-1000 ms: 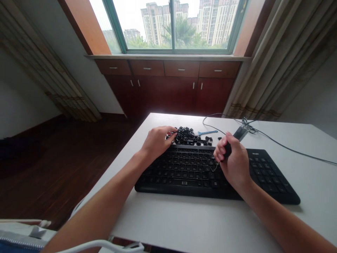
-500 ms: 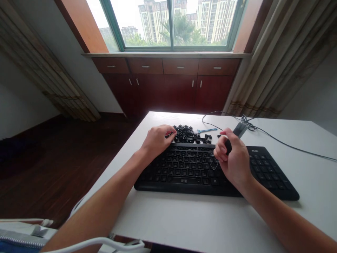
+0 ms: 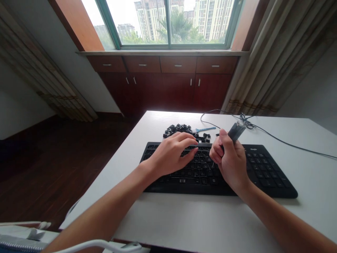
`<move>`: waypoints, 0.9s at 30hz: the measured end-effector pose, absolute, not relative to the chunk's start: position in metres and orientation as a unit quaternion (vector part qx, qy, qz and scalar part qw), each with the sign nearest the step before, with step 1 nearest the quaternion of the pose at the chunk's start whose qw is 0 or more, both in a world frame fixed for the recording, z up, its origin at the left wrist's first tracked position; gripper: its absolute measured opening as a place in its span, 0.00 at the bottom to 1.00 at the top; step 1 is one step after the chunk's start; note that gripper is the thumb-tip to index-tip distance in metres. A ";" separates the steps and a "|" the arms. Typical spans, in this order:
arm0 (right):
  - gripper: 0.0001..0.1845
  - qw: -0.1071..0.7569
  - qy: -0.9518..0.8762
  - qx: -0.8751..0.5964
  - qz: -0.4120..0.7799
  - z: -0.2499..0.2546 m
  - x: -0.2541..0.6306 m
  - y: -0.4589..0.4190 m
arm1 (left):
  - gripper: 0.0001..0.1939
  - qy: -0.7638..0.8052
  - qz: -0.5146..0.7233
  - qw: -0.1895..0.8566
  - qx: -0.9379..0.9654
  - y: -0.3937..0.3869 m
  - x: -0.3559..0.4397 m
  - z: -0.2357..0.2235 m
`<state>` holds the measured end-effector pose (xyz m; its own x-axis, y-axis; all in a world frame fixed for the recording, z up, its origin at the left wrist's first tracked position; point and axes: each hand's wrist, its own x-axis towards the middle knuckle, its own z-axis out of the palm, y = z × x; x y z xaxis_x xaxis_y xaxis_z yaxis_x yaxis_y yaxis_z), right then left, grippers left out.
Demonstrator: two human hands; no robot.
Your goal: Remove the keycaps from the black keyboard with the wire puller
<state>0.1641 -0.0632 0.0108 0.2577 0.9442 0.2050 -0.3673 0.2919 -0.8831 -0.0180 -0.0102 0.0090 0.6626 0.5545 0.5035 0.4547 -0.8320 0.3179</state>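
A black keyboard (image 3: pixel 181 188) lies on the white table, many of its left and middle key positions showing bare square sockets. Over its left half hovers my left hand (image 3: pixel 173 153), thumb and fingers apart with nothing visible between them. My right hand (image 3: pixel 230 158) is wrapped round a dark-handled wire keycap puller (image 3: pixel 237 130). The puller's thin wire ends point down at the keys near the middle of the keyboard. Behind the keyboard sits a heap of loose black keycaps (image 3: pixel 179 129), partly hidden by my left hand.
A small blue tool (image 3: pixel 206 129) lies beside the keycap heap. A thin black cable (image 3: pixel 284 140) with a bundled knot runs across the back right of the white table (image 3: pixel 200 218). A white curved bar (image 3: pixel 100 244) is at the lower left. Red cabinets (image 3: pixel 168 91) stand beyond.
My left hand has moved from the keycap heap rightward and nearer, over the keyboard, and its fingers have parted. My right hand keeps the puller, its wire ends shifting slightly.
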 end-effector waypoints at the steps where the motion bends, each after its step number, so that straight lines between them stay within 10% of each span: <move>1: 0.24 0.701 -0.395 -0.369 0.465 0.010 0.164 -0.064 | 0.12 0.258 0.292 0.093 0.917 -0.016 -0.014 0.009; 9: 0.25 0.710 -0.401 -0.402 0.417 0.005 0.158 -0.065 | 0.31 0.225 0.207 0.120 0.945 -0.037 0.001 0.003; 27: 0.23 0.665 -0.460 -0.277 0.518 0.004 0.151 -0.060 | 0.30 0.258 0.213 0.129 0.934 -0.053 0.019 -0.005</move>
